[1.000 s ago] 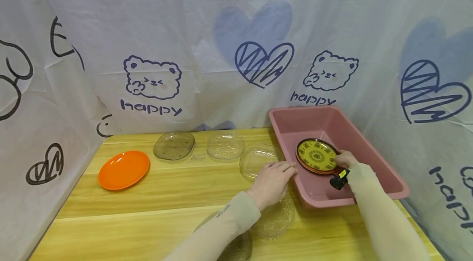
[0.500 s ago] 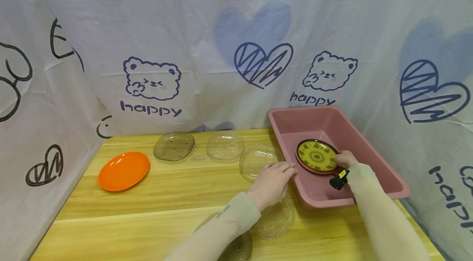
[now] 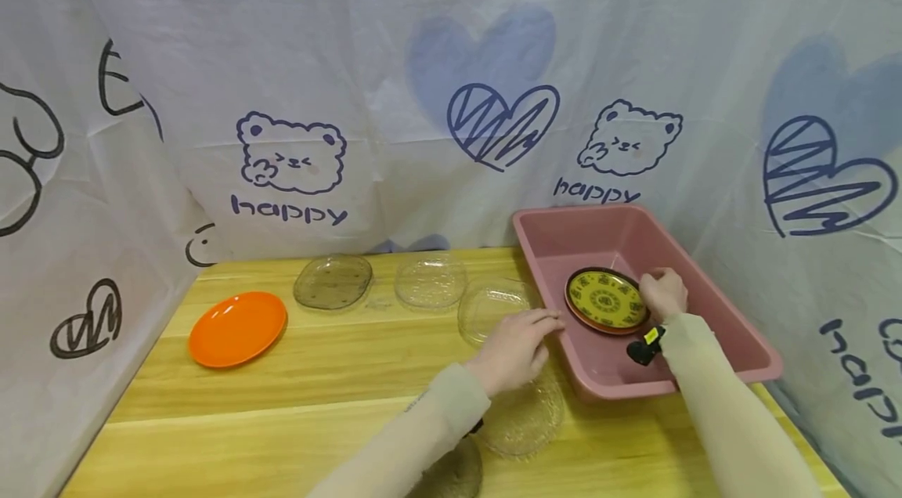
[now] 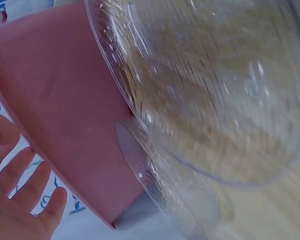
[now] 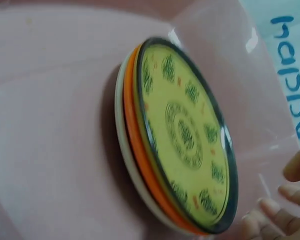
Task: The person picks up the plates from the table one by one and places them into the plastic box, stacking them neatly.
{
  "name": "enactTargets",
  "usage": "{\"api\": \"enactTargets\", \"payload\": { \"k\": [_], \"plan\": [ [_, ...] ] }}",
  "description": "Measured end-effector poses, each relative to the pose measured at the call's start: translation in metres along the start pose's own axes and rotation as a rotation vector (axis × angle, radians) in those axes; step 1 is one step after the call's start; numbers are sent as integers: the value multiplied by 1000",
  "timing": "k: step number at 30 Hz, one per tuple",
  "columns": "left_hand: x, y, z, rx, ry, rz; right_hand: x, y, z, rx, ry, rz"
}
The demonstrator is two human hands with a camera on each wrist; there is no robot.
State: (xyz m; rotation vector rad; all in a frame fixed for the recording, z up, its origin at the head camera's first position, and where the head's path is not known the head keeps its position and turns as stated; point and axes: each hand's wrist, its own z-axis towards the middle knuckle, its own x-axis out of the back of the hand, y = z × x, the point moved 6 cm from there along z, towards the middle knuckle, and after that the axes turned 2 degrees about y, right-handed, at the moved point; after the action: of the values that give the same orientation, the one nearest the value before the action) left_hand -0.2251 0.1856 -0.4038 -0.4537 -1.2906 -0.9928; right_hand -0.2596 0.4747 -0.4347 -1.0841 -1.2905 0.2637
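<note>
In the head view, a yellow patterned plate [image 3: 604, 301] with a dark rim lies on top of a stack inside a pink bin [image 3: 574, 247]. In the right wrist view, an orange plate [image 5: 136, 135] and a cream plate [image 5: 121, 112] show beneath it. My right hand [image 3: 665, 294] is inside the bin at the stack's right side, fingers loosely bent and apart from the rim, holding nothing. My left hand [image 3: 510, 349] has its fingertips at the bin's near left rim, fingers spread and gripping nothing. The left wrist view shows those fingers [image 4: 27, 195] beside the pink edge.
A bright orange plate [image 3: 237, 329] lies at the table's left. Along the back are a smoky clear plate [image 3: 333, 281] and a clear plate [image 3: 431, 281]. Another clear plate [image 3: 493, 310] lies beside the bin. A round clear plate [image 3: 524, 420] and a smoky plate [image 3: 451, 474] lie nearer.
My right hand has let go of the plate stack's right edge and lifted slightly off it. The left hand's fingers have loosened a little at the bin's rim.
</note>
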Motion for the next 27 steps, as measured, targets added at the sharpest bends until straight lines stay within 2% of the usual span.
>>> {"api": "enactTargets", "payload": {
  "k": [2, 4, 9, 13, 18, 22, 27],
  "plan": [
    [4, -6, -2, 12, 18, -48, -1, -6, -1, 17, 52, 58],
    [9, -16, -6, 28, 39, -52, -5, -12, 0, 43, 89, 98],
    [15, -47, -21, 89, 69, -43, -14, -42, -9, 101, 118, 116],
    [19, -72, -34, 148, 88, -45, -22, -74, -22, 129, 95, 182],
    [26, -100, -54, 237, 102, -49, -39, -110, -43, 173, 13, 299],
    [34, -118, -70, 301, 120, -59, -51, -135, -59, 202, -45, 386],
    [40, -138, -86, 371, 149, -71, -61, -163, -82, 257, -71, 490]
  ]
}}
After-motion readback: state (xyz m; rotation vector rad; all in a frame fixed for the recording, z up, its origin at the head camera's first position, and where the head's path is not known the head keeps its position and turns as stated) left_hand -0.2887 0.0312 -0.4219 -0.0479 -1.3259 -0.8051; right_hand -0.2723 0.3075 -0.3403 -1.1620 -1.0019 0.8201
